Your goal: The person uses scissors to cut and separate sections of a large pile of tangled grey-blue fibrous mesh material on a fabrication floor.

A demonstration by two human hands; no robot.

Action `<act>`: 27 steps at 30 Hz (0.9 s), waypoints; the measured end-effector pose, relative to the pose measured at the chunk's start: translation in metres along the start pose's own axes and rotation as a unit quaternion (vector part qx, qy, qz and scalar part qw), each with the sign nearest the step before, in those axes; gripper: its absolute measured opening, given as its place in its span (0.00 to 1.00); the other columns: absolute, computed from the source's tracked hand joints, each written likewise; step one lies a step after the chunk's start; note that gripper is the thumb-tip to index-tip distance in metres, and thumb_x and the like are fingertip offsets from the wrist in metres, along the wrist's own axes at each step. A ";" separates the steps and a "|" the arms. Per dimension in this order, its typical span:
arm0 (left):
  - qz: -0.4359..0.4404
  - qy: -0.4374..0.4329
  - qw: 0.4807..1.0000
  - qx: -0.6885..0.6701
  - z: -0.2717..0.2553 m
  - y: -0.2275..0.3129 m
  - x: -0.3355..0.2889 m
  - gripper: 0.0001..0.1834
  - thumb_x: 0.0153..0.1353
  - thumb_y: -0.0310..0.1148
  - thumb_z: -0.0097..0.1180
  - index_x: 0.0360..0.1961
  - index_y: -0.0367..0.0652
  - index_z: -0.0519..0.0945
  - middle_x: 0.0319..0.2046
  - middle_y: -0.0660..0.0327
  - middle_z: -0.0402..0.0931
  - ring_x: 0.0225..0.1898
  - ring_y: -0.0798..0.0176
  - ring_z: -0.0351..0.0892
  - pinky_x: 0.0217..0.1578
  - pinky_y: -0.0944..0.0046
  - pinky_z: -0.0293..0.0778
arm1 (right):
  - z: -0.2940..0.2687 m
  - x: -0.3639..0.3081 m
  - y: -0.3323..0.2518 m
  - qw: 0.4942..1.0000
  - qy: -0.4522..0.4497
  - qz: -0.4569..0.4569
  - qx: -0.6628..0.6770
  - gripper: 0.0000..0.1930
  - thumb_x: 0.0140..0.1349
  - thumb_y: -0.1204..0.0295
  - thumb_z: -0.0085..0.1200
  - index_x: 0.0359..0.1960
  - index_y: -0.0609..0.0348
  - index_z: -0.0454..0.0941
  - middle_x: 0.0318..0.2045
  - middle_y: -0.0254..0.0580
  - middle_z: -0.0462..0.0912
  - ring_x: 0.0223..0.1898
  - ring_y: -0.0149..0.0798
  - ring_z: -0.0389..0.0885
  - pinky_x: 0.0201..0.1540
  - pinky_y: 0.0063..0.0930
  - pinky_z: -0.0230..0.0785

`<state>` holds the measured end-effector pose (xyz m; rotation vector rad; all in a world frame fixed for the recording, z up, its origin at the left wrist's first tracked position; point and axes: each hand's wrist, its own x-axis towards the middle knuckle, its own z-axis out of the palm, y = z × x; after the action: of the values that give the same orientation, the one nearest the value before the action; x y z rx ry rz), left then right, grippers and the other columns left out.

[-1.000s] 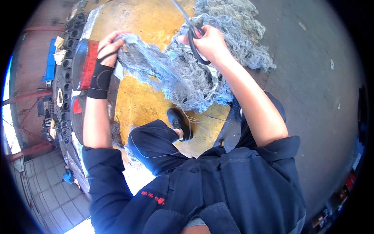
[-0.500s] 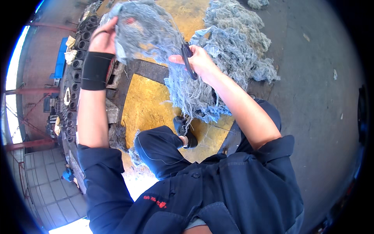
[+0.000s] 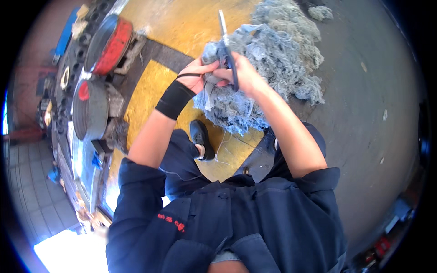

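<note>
Straight ahead, a tangled blue-grey fibre pile (image 3: 284, 59) lies across yellow floor (image 3: 145, 91) and grey floor (image 3: 364, 113), still bulky and matted; plenty looks left. At its near-left side, left hand (image 3: 193, 78) closes around a fibre bunch (image 3: 210, 53), fingers partly hidden. Right hand (image 3: 246, 76) grips black-handled scissors (image 3: 235, 75), blades seemingly together, pointing away. Small tuft (image 3: 321, 12) sits apart beyond; how much is already done, can't tell.
</note>
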<state>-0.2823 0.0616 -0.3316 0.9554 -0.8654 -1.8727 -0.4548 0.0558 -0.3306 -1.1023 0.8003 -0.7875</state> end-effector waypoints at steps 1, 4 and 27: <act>-0.009 0.014 1.000 0.004 -0.010 0.000 -0.004 0.17 0.60 0.25 0.54 0.52 0.40 0.71 0.45 0.60 0.77 0.47 0.63 0.76 0.48 0.61 0.73 | 0.001 -0.001 0.000 1.000 0.010 0.024 -0.017 0.14 0.53 0.76 0.60 0.39 0.66 0.70 0.30 0.41 0.75 0.26 0.32 0.79 0.26 0.22 0.76; 0.029 0.115 0.993 -0.001 -0.089 -0.005 -0.019 0.16 0.57 0.20 0.52 0.48 0.40 0.74 0.41 0.58 0.78 0.40 0.58 0.79 0.42 0.55 0.77 | -0.006 0.001 0.010 0.997 0.028 -0.002 -0.072 0.19 0.54 0.69 0.59 0.41 0.72 0.70 0.38 0.48 0.77 0.38 0.36 0.80 0.31 0.26 0.78; -0.136 0.513 0.833 0.155 -0.275 -0.001 -0.391 0.24 0.55 0.39 0.60 0.52 0.44 0.73 0.45 0.58 0.76 0.46 0.63 0.76 0.45 0.64 0.74 | -0.016 -0.005 0.010 0.980 0.144 0.052 -0.128 0.18 0.55 0.70 0.62 0.41 0.67 0.69 0.35 0.45 0.79 0.37 0.35 0.82 0.32 0.21 0.74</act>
<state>0.0931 0.3570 -0.3532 2.0901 -0.3486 -1.1064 -0.4697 0.0554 -0.3437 -1.1766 1.2210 -0.7813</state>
